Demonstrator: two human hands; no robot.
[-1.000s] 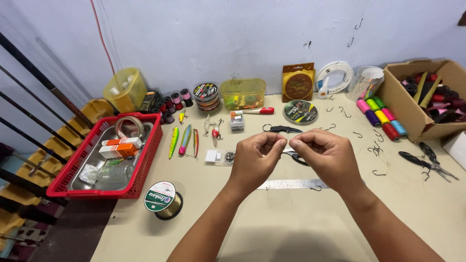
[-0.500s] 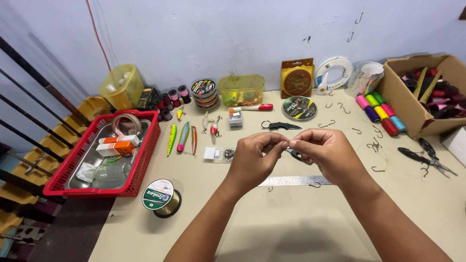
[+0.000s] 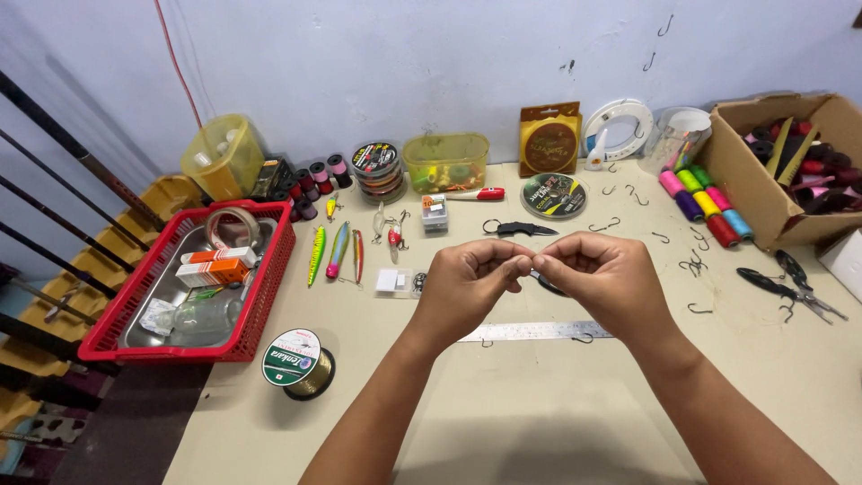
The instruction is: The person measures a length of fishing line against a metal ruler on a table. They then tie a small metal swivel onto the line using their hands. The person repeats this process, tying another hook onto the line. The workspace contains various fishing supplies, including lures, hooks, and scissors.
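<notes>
Fingers [image 3: 514, 266] of left hand [image 3: 469, 286] and right hand [image 3: 600, 283] pinched together, held item too small to tell, above flat steel ruler [image 3: 530, 332] on counter [image 3: 539, 413].

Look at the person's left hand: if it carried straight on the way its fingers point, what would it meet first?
The left hand points rightward at the right hand; their fingertips already seem to touch, so it would probably meet that first.
</notes>
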